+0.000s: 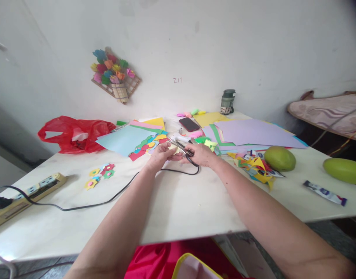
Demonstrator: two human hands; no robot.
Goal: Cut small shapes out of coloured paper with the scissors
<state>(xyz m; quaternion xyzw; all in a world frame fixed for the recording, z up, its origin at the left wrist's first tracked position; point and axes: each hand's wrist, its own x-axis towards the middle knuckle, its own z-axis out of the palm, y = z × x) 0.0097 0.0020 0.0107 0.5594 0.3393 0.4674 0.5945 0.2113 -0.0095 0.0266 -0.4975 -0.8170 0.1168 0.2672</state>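
Over the middle of the table, my right hand point(201, 154) grips a pair of scissors point(180, 145) by its dark handles, the blades pointing up and left. My left hand point(160, 157) pinches a small piece of pale yellow paper point(173, 149) right beside the blades. Fingers partly cover the paper, so its outline is unclear. Just beyond the hands lies a white glue gun point(180, 137), and a black cord runs below them. Colourful cut paper shapes point(151, 145) lie beyond my left hand. Finished-looking small paper flowers point(104, 173) rest to the left.
Coloured sheets point(250, 131) and paper scraps point(258, 168) lie right, near two green fruits point(279, 158) and a tube point(325, 192). A phone point(189, 124) and a bottle point(227, 101) are at the back. Left are a red bag point(75, 133) and a power strip point(29, 197).
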